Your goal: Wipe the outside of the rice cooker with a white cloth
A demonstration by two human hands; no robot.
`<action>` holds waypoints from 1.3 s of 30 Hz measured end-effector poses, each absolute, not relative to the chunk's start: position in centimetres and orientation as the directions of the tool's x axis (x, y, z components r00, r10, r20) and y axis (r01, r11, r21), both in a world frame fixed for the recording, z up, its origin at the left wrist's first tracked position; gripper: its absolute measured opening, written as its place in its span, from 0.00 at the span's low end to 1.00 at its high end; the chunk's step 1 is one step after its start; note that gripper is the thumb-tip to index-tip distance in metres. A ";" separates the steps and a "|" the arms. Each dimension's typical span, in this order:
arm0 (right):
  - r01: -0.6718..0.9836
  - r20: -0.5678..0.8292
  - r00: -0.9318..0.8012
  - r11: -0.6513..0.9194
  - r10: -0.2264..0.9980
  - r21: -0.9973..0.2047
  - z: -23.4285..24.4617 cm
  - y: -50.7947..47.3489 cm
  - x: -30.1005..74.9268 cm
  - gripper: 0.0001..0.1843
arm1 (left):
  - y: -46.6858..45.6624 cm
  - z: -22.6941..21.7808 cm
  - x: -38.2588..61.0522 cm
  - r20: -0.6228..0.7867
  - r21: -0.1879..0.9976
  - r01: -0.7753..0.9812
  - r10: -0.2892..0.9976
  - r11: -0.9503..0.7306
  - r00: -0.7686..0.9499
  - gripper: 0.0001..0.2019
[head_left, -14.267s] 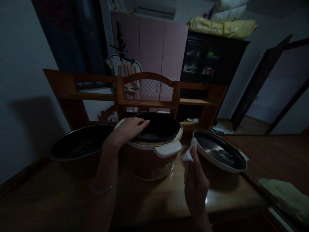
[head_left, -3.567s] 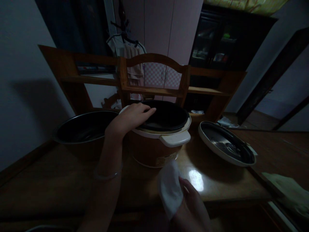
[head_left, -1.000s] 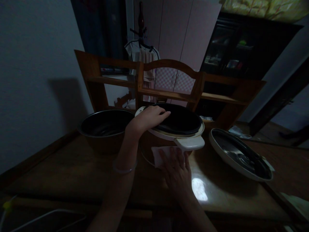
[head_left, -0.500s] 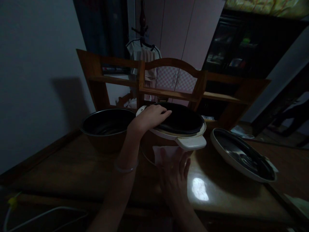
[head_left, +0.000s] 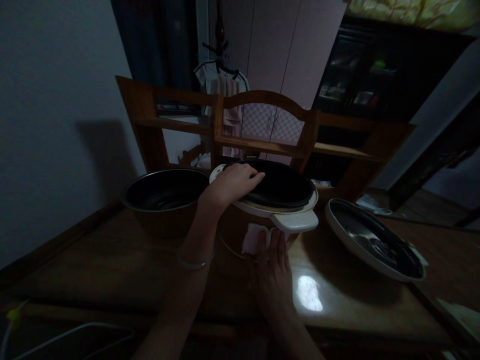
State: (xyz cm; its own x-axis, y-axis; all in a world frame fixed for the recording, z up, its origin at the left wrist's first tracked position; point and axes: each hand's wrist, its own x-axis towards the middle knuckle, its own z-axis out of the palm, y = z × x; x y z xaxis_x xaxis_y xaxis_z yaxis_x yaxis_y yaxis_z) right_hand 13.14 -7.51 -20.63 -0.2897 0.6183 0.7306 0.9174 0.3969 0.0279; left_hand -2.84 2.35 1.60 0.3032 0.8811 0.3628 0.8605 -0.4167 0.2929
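Observation:
An orange-brown rice cooker (head_left: 232, 232) with a white rim and handle (head_left: 296, 220) stands lidless on the wooden table (head_left: 112, 260). My left hand (head_left: 232, 182) rests curled over its left rim, fingers on the dark inner edge. A white cloth (head_left: 253, 237) is pressed against the cooker's front wall, just under the handle, by my right hand (head_left: 272, 265), whose fingers lie flat on it.
A dark metal inner pot (head_left: 165, 197) sits left of the cooker. The cooker's lid (head_left: 373, 240) lies upturned to the right. A wooden shelf unit (head_left: 262, 130) stands behind. A light cloth (head_left: 461, 315) lies at the table's right edge.
My right hand has shifted the white cloth slightly right and up along the cooker's front, bunching it under the handle. My left hand stays on the rim.

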 end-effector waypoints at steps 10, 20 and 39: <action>0.911 0.712 -0.306 0.411 0.632 0.027 -20.8 -7.5 13.6 0.44 | 2.4 1.6 -2.7 0.353 0.299 0.864 0.888 -0.405 0.294 0.22; 0.903 0.693 -0.337 0.427 0.637 0.046 -21.1 -7.2 14.2 0.44 | 2.4 1.5 -2.8 0.357 0.280 0.866 0.883 -0.414 0.306 0.23; 0.728 0.651 -0.628 0.616 0.425 0.300 -15.3 -5.5 11.8 0.35 | 2.2 1.6 -2.8 0.363 0.196 0.881 0.867 -0.430 0.342 0.23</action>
State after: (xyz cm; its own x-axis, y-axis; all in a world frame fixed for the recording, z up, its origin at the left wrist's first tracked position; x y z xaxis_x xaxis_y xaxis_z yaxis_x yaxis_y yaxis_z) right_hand 11.80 -5.46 -15.31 -0.6282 0.4254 0.6515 0.7283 0.6160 0.3001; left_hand -2.82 2.18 1.56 0.3417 0.8668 0.3633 0.8814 -0.4297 0.1963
